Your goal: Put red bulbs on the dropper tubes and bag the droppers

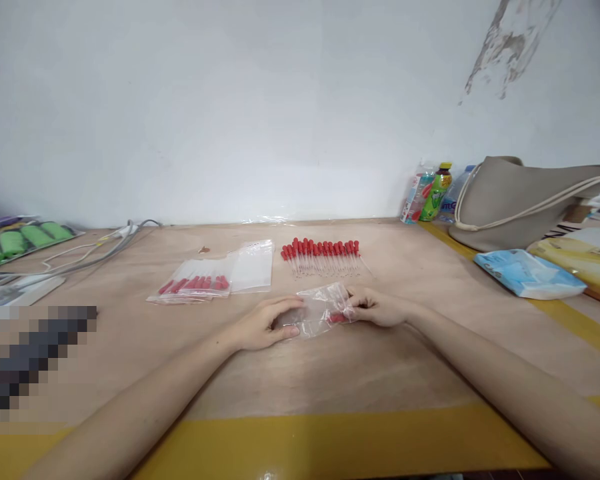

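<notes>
A clear plastic bag (320, 308) is stretched between my two hands above the table. My left hand (265, 323) grips its left end between thumb and fingers. At the other end, my right hand (375, 307) has its fingers closed on the bag, beside a red dropper bulb (337, 318). Whether that bulb is fully inside the bag I cannot tell. Just beyond, several droppers with red bulbs and thin clear stems (323, 257) lie in a row. To the left are filled clear bags (195, 283) with red bulbs showing, overlapping some flat bags (253, 267).
Cables (97, 250) and green rolls (27, 241) lie at the far left. Along the right stand bottles (435, 193) and a grey bag (510, 200), with a blue-white packet (530, 275) in front. A wall (230, 120) closes off the table's back.
</notes>
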Tool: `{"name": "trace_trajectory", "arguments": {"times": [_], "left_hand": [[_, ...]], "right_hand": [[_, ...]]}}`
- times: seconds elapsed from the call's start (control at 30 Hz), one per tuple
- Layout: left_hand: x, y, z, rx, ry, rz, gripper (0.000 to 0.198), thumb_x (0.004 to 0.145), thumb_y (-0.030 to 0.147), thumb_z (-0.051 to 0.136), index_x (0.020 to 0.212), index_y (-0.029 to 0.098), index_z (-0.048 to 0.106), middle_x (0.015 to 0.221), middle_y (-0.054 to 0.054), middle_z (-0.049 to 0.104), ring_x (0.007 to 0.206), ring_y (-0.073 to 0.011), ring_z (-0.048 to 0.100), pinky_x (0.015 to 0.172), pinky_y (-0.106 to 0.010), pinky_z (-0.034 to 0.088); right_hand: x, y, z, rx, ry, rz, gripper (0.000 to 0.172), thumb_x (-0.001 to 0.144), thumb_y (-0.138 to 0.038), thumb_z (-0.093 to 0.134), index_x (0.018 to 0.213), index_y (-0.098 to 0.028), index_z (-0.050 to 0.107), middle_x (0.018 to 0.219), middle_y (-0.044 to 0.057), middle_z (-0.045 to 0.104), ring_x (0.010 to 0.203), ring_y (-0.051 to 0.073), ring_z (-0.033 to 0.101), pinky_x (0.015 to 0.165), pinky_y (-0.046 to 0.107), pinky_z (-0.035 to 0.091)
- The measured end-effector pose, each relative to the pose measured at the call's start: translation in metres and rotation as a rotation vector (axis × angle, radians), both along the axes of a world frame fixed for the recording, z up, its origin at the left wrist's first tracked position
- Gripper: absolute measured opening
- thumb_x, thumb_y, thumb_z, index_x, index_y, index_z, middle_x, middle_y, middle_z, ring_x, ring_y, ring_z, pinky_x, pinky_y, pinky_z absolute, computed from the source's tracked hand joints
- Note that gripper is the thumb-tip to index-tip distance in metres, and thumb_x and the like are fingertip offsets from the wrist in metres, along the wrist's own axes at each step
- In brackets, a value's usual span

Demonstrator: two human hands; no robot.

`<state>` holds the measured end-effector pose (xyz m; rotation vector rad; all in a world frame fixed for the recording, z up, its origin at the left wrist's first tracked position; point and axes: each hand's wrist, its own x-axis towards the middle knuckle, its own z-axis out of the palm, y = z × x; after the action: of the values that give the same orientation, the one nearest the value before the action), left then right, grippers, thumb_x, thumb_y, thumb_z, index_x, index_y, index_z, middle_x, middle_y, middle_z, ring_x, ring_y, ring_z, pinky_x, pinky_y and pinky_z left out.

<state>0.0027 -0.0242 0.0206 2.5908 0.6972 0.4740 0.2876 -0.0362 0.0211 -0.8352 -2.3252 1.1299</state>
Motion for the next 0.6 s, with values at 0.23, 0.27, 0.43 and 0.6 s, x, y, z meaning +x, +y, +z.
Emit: {"name": "trace_trajectory", "arguments": {"times": [0.23, 0.27, 0.43, 0.6], "left_hand": [[-0.002, 0.001, 0.0, -0.002, 0.051, -0.033, 0.035, 0.085, 0.038, 0.047, 0.118, 0.027, 0.052, 0.134, -0.006, 0.041, 0.122, -0.0205, 0.039, 0.1, -0.037, 0.033], [-0.002, 0.001, 0.0, -0.006, 0.067, -0.032, 0.035, 0.086, 0.038, 0.046, 0.119, 0.028, 0.052, 0.135, -0.005, 0.04, 0.123, -0.0207, 0.038, 0.101, -0.037, 0.033], [-0.002, 0.001, -0.001, -0.003, 0.084, -0.031, 0.036, 0.087, 0.039, 0.044, 0.121, 0.03, 0.051, 0.137, -0.003, 0.038, 0.125, -0.0201, 0.036, 0.101, -0.038, 0.032], [-0.001, 0.001, -0.002, 0.007, 0.065, -0.037, 0.035, 0.086, 0.038, 0.045, 0.12, 0.03, 0.051, 0.136, -0.003, 0.039, 0.124, -0.0202, 0.037, 0.101, -0.038, 0.032]], "right_hand": [[0.037, 0.038, -0.009, 0.082, -0.059, -0.898, 0.022, 0.068, -0.033, 0.06, 0.076, -0.013, 0.061, 0.069, 0.004, 0.061, 0.064, 0.013, 0.054, 0.059, 0.023, 0.041], [0.042, 0.047, -0.011, 0.156, -0.102, -1.033, 0.018, 0.066, -0.029, 0.061, 0.075, -0.013, 0.06, 0.07, 0.004, 0.061, 0.064, 0.013, 0.054, 0.059, 0.023, 0.041], [0.05, 0.087, -0.011, 0.175, -0.265, -1.245, 0.019, 0.061, -0.025, 0.064, 0.077, -0.015, 0.06, 0.074, 0.005, 0.063, 0.069, 0.016, 0.056, 0.061, 0.023, 0.04], [0.043, 0.111, -0.012, 0.105, -0.264, -1.322, 0.023, 0.068, -0.039, 0.058, 0.066, -0.016, 0.062, 0.064, 0.009, 0.062, 0.069, 0.02, 0.059, 0.059, 0.026, 0.041]]}}
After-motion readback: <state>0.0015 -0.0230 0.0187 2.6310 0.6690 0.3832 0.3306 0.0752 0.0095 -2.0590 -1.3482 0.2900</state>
